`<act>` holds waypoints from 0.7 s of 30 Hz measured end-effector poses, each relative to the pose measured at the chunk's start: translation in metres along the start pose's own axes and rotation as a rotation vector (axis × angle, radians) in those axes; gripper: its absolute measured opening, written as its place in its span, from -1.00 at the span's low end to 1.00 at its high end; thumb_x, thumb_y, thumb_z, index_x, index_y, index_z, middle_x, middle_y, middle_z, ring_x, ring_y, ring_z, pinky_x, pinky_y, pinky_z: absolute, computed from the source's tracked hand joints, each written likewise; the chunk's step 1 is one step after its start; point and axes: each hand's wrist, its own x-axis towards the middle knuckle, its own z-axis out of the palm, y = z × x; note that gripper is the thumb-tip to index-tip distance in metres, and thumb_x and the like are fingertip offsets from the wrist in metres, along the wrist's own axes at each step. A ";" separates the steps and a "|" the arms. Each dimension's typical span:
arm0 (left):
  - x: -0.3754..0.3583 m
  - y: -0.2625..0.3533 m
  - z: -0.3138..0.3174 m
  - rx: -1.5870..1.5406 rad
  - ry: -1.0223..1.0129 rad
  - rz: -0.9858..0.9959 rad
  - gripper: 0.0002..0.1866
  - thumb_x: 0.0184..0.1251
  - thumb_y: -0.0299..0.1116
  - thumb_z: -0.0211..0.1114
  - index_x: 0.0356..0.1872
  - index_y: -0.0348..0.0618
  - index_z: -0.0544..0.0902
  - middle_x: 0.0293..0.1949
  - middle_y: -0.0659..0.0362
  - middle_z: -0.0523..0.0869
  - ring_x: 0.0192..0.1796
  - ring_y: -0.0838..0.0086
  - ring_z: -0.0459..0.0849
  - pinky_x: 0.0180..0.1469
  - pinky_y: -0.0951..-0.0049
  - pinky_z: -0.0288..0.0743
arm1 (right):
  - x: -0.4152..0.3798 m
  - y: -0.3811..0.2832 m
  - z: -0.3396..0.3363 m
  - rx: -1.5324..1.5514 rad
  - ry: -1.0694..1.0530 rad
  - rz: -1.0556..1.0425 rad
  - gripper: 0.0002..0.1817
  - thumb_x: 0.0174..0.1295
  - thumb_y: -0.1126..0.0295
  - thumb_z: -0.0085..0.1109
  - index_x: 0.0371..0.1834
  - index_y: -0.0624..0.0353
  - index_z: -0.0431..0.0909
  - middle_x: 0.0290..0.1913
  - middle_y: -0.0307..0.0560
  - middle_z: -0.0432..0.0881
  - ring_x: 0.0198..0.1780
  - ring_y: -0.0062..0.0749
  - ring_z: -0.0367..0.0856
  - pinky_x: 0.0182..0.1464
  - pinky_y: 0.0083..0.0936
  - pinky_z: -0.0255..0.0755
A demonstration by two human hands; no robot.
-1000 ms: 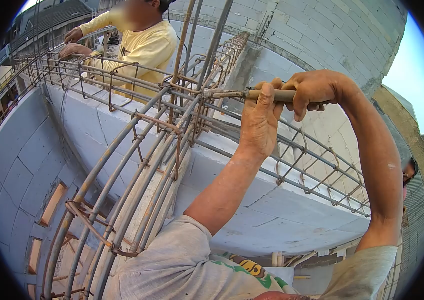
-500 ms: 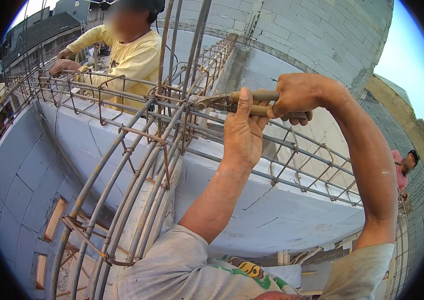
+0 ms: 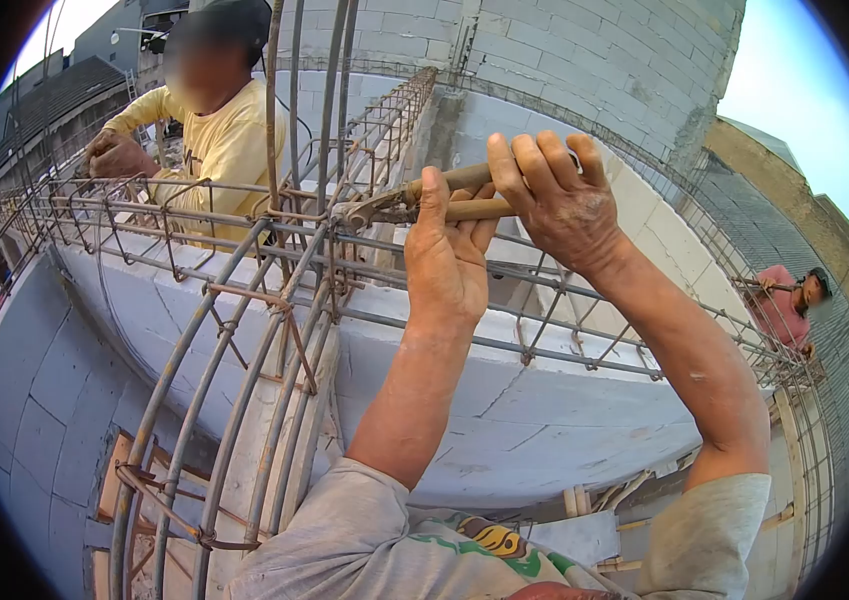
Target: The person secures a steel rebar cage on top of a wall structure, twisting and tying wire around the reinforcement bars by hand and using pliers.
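Observation:
A pair of metal pincers [image 3: 394, 203] has its jaws at the rebar joint [image 3: 329, 225], where upright and lengthwise bars cross. My left hand [image 3: 444, 270] is closed around the handles close to the head, thumb pointing up in front and fingers behind. Farther out, my right hand [image 3: 564, 210] grips the handle ends, its fingers laid over the upper handle. Whether wire sits between the jaws is too small to tell. Below the joint, curved rebar [image 3: 169, 400] tied with stirrups bends down towards me.
A rebar cage [image 3: 544, 325] runs along the white block wall [image 3: 504, 420]. Across it stands a co-worker in a yellow shirt [image 3: 229, 140], hands near the bars. Another person in pink [image 3: 779, 305] is at the far right. Upright bars [image 3: 329, 100] rise beside the joint.
My right hand has opened its grip from a fist into fingers laid over the handles, and its wrist has dropped. The view has shifted, and the co-worker's hands have come together.

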 end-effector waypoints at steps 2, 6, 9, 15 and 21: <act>0.002 0.000 0.002 -0.012 0.033 -0.025 -0.46 0.48 -0.03 0.05 0.14 -0.37 0.31 0.12 -0.12 0.46 0.28 0.21 0.45 0.36 0.23 0.38 | 0.008 0.007 0.002 0.096 -0.106 -0.030 -0.66 0.13 0.24 0.21 -0.06 0.07 0.43 -0.20 -0.25 0.46 -0.09 -0.45 0.47 0.05 -0.44 0.32; -0.002 -0.004 -0.007 -0.038 0.036 -0.030 -0.49 0.43 -0.14 0.16 0.17 -0.34 0.31 0.12 -0.10 0.45 0.27 0.25 0.44 0.37 0.26 0.36 | 0.021 0.019 -0.005 0.349 -0.387 -0.066 -0.79 0.04 0.40 0.23 -0.28 0.16 0.44 -0.39 -0.14 0.50 -0.32 -0.34 0.59 -0.28 -0.41 0.46; -0.004 -0.009 -0.009 -0.071 0.020 -0.005 -0.50 0.39 -0.21 0.23 0.19 -0.28 0.31 0.13 -0.02 0.44 0.30 0.31 0.38 0.42 0.28 0.27 | 0.040 0.028 -0.023 0.540 -0.644 -0.009 -0.72 -0.10 0.49 0.18 -0.26 0.22 0.44 -0.44 -0.05 0.51 -0.38 -0.19 0.59 -0.38 -0.26 0.47; -0.013 -0.003 0.000 -0.187 -0.040 0.055 -0.59 0.48 -0.27 0.08 0.18 -0.34 0.32 0.22 -0.08 0.39 0.38 0.25 0.31 0.49 0.25 0.18 | 0.083 0.043 -0.042 0.812 -1.243 0.191 -0.75 -0.34 0.53 0.10 -0.45 0.26 0.46 -0.58 0.03 0.54 -0.52 -0.14 0.49 -0.46 -0.22 0.34; -0.011 -0.004 -0.004 -0.121 -0.112 0.070 -0.44 0.44 -0.09 0.11 0.22 -0.37 0.29 0.27 -0.10 0.37 0.42 0.23 0.27 0.51 0.27 0.14 | 0.099 0.050 -0.034 0.849 -1.413 0.215 -0.73 -0.44 0.46 0.18 -0.52 0.27 0.52 -0.64 -0.07 0.51 -0.58 -0.26 0.46 -0.56 -0.30 0.21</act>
